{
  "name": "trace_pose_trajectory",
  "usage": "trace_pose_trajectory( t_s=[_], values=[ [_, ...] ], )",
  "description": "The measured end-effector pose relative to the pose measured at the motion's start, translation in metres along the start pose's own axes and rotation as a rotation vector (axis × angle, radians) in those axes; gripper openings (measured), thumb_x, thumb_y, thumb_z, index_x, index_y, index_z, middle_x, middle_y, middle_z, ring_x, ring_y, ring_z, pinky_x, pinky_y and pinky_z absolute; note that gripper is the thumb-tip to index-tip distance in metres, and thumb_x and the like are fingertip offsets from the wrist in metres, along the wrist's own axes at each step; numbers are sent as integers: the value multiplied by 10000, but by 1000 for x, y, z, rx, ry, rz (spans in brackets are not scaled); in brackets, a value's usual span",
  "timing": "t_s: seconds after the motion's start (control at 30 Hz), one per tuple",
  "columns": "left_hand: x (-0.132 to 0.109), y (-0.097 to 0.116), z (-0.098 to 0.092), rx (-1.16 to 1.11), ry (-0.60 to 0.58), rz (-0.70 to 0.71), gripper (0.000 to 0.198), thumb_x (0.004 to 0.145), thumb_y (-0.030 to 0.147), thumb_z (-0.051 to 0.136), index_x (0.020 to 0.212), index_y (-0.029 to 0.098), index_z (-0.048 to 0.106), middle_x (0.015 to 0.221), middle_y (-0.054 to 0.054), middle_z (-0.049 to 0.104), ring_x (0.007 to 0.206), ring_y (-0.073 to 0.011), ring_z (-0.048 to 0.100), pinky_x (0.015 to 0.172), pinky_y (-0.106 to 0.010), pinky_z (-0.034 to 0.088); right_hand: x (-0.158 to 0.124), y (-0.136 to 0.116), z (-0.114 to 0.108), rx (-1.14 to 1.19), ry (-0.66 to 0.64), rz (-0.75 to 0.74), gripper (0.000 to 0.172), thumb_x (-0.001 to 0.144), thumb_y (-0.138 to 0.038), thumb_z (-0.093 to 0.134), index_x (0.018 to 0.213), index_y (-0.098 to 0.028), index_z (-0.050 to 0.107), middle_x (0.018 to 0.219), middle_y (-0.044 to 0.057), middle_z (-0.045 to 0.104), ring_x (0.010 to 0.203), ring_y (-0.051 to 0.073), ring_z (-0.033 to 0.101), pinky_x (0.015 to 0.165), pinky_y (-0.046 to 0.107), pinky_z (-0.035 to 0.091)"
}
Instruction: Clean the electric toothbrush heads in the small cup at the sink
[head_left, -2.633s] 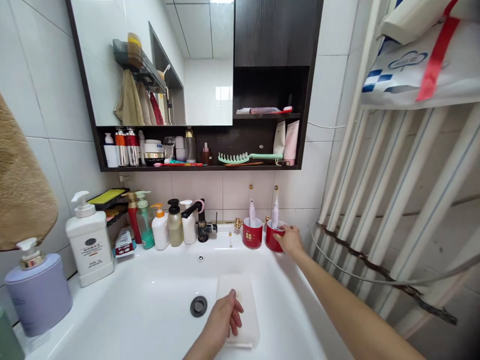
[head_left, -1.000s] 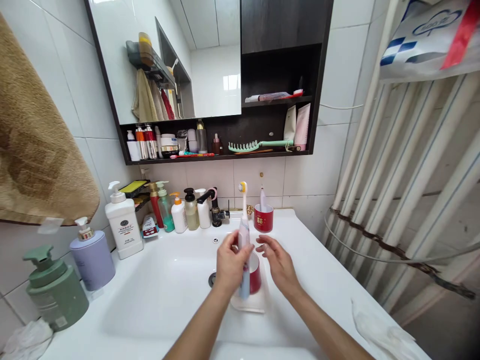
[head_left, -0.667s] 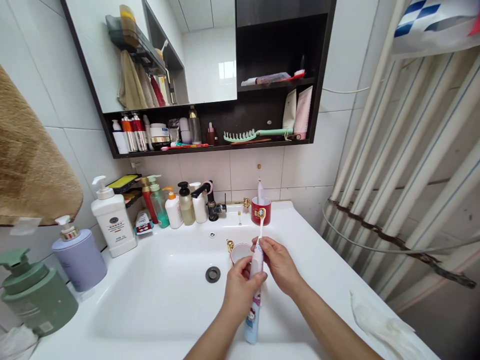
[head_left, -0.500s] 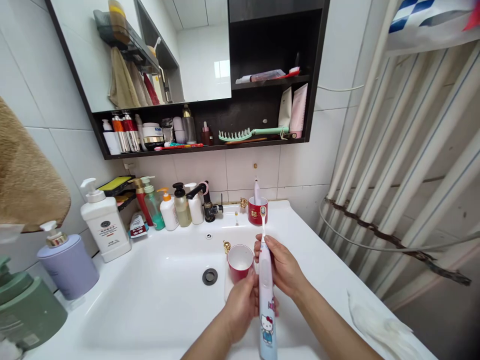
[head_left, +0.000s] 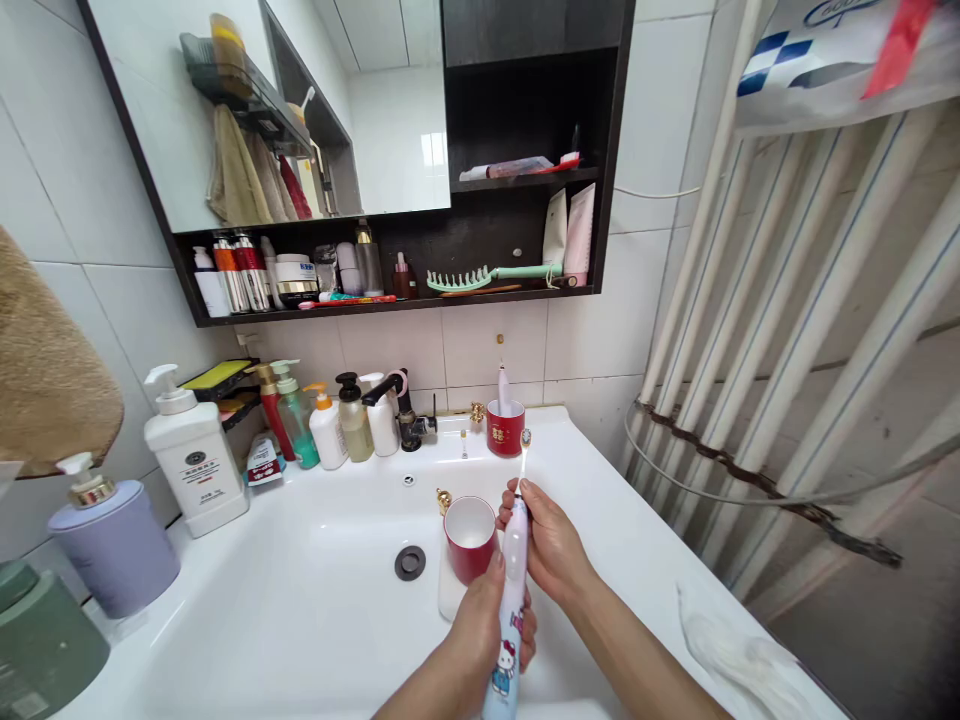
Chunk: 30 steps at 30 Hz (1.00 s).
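Both hands hold a white electric toothbrush (head_left: 513, 560) with a cartoon cat on its handle, over the white sink (head_left: 300, 600). My left hand (head_left: 487, 625) is wrapped round the lower handle. My right hand (head_left: 546, 540) grips the upper handle near the neck, and the brush head points up and away. An empty red cup (head_left: 470, 538) with a white inside stands in the basin on a white pad, just left of the hands. A second red cup (head_left: 505, 428) with another toothbrush in it stands at the back rim.
A black tap (head_left: 401, 412) and several pump bottles line the back of the sink. A white dispenser (head_left: 193, 455), a lilac one (head_left: 112, 540) and a green one stand at the left. A dark shelf with toiletries hangs above. White pipes run down the right; a crumpled white cloth (head_left: 739, 650) lies on the counter.
The red cup was brought from the back rim into the basin. The toothbrush was taken out of it and tilted toward me, now held in both hands.
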<state>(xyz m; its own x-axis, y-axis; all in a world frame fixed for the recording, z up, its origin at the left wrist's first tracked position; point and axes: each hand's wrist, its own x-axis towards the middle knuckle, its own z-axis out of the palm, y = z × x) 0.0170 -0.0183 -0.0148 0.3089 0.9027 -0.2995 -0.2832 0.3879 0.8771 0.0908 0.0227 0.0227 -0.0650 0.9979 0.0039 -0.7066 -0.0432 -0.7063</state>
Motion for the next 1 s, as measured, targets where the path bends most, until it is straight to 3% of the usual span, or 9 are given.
trace_pose_trajectory(
  t_s=[0.07,0.3,0.43,0.53,0.6,0.7,0.83,0.93,1.0],
  values=[
    [0,-1,1,-54,-10,-28,500,554,638,271,532,150,380,337,47,384,252,-42,321,316,-180,206,1,-1,-1,38,-23,14,102,644,-274,489,651,-173,473,480,-53,456,413,54,412,457,202,351],
    [4,-4,-1,36,39,116,537,520,668,263,537,146,389,343,42,406,244,-46,336,300,-178,221,2,-2,-1,34,-111,29,122,654,-299,474,660,-177,476,509,-46,462,432,58,420,466,207,356],
    [5,-5,-2,81,29,81,560,502,684,247,528,145,395,337,38,405,239,-52,338,291,-181,218,6,-4,-6,6,-49,-25,127,641,-311,483,653,-186,474,528,-50,467,434,55,426,473,211,373],
    [3,-3,-2,76,-7,49,541,498,673,288,519,143,400,331,36,400,239,-54,332,291,-183,209,14,-11,-18,-56,87,-135,145,626,-331,486,644,-187,472,558,-50,470,463,49,438,495,200,392],
    [0,2,-4,27,2,32,501,515,639,335,528,143,405,344,38,403,254,-50,334,305,-180,206,20,-14,-26,-149,166,-167,147,618,-321,493,647,-177,480,534,-53,448,450,39,424,473,178,389],
    [-5,17,-11,-123,97,23,446,549,590,369,560,146,405,377,47,402,289,-36,331,337,-171,205,29,-12,-29,-485,172,-98,145,639,-287,469,715,-165,483,491,-60,412,407,31,397,433,172,383],
    [-8,36,-21,-276,175,34,472,528,622,352,555,153,392,394,50,394,311,-34,319,353,-175,193,58,3,-14,-849,145,-31,127,658,-256,442,741,-160,457,499,-43,452,401,54,429,415,211,396],
    [-5,39,-24,-327,181,14,479,506,632,364,524,154,385,388,49,386,311,-29,300,357,-176,178,91,17,0,-1005,173,-7,134,676,-242,437,741,-130,470,520,-13,485,412,77,452,400,237,394],
    [-1,37,-25,-351,183,-6,468,522,617,368,525,150,397,383,49,384,302,-25,284,355,-178,166,113,28,7,-1119,192,4,184,708,-254,410,809,-115,477,642,21,525,510,94,493,465,260,417]
  ],
)
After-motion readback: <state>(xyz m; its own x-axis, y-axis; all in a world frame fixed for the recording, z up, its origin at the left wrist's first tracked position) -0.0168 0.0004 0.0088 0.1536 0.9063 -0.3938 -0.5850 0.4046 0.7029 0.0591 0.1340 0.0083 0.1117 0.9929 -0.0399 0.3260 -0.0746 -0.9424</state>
